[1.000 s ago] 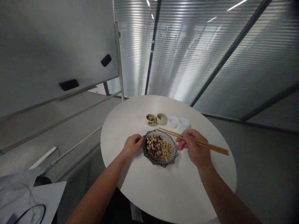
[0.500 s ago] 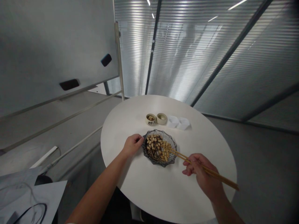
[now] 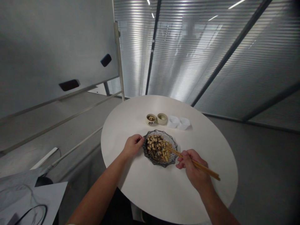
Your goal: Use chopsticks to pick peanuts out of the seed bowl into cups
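Observation:
A dark glass bowl (image 3: 160, 163) with a scalloped rim sits on the white round table, filled with mixed nuts (image 3: 153, 144) that look like pistachios, peanuts and sunflower seeds. My left hand (image 3: 133, 145) pinches the bowl's left rim between thumb and fingers. In my right hand (image 3: 194, 167), to the right of the bowl, is a pair of wooden chopsticks (image 3: 203, 168). Their tips reach into the nuts at the bowl's right side; whether they grip a nut I cannot make out. Behind the bowl stands a small ceramic cup (image 3: 151, 123) with dark lettering and a few peanuts inside.
Beside that cup are a second ceramic cup (image 3: 162, 119) and two white plastic cups (image 3: 173, 122), in a row. The round table (image 3: 140, 193) has its edge near my forearms. A whiteboard (image 3: 58, 40) on a metal frame stands at the left, a ribbed glass wall (image 3: 187, 62) behind.
My right hand has moved left, nearer the bowl, and the chopsticks' tips have shifted a little up and left among the nuts. My left hand stays on the rim.

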The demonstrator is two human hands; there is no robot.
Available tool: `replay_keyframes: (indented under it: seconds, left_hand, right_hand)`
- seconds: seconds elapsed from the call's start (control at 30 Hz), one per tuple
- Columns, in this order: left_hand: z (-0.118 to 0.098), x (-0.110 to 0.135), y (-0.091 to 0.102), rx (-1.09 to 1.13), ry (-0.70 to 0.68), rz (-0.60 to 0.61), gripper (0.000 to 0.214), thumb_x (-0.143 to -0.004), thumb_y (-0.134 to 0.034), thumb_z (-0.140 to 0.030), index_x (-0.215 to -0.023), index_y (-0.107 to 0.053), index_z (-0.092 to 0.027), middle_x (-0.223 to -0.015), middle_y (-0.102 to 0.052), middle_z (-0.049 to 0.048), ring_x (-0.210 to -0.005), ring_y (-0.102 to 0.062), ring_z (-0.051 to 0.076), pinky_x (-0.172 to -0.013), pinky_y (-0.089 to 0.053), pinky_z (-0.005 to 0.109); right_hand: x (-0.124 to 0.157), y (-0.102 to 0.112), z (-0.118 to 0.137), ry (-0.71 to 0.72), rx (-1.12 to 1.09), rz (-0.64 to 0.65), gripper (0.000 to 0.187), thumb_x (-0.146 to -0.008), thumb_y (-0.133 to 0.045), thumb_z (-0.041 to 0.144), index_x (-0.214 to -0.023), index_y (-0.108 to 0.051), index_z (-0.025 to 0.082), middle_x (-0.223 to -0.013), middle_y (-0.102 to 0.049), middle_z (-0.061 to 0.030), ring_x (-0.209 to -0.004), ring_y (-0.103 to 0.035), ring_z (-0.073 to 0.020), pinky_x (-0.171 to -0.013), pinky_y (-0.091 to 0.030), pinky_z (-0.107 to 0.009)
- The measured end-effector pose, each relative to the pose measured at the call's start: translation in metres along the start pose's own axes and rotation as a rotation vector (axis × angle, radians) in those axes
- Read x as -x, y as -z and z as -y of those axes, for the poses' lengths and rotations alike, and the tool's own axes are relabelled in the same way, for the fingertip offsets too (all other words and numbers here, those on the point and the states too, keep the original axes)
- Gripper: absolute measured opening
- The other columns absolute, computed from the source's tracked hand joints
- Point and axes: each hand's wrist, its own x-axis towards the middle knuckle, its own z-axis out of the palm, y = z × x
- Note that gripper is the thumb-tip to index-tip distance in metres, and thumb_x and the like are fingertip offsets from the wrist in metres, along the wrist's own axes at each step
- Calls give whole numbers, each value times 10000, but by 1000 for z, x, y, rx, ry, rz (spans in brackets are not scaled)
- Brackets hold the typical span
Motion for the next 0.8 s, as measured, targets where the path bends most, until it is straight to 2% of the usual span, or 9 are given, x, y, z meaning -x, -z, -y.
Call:
replay_keyframes:
  seconds: [0.17,0.33,0.43,0.57,0.7,0.8]
  left_hand:
    - [-4,0,3,-10,-6,6,328,-928,-516,-432,-762,-656,-185,-669,-581,-8,-666,-511,139,-621,-376,249]
    - [-5,1,3,-4,11,10,338,-927,-514,-444,-764,-660,-186,-657,-567,-12,-647,-489,135,-605,-364,247]
    - [-5,2,3,3,12,13,346,-928,-513,-449,-762,-662,-184,-655,-567,-13,-643,-486,134,-598,-361,247]
    - [-5,1,2,1,23,-1,348,-922,-519,-455,-755,-663,-185,-647,-567,-14,-639,-492,135,-595,-367,246]
    - [-3,0,2,-19,21,2,343,-920,-518,-450,-758,-666,-187,-648,-571,-12,-649,-502,138,-605,-374,248]
    - [-2,-1,2,-35,18,12,345,-920,-518,-449,-751,-661,-185,-650,-569,-11,-655,-499,138,-603,-367,250]
  right_hand:
    - [2,2,-1,72,18,-32,449,-983,-502,595,-764,-623,222,-630,-725,-33,-582,-715,-198,-604,-587,-301]
    - [7,12,2,-7,-245,-112,416,-961,-566,580,-819,-638,196,-650,-726,-56,-525,-702,-203,-558,-623,-335]
    - [-2,19,9,-53,-379,-127,396,-933,-620,567,-814,-637,190,-634,-710,-45,-464,-672,-187,-499,-621,-335]
    - [-34,18,22,-41,-513,-193,385,-899,-666,548,-782,-620,184,-597,-682,-16,-406,-636,-157,-464,-617,-321]
    - [-77,0,33,-13,-630,-120,365,-879,-686,530,-802,-611,182,-598,-685,-6,-397,-631,-146,-467,-622,-319]
    - [-107,-20,40,37,-623,-69,382,-881,-667,555,-806,-599,186,-602,-683,1,-400,-638,-138,-434,-591,-271]
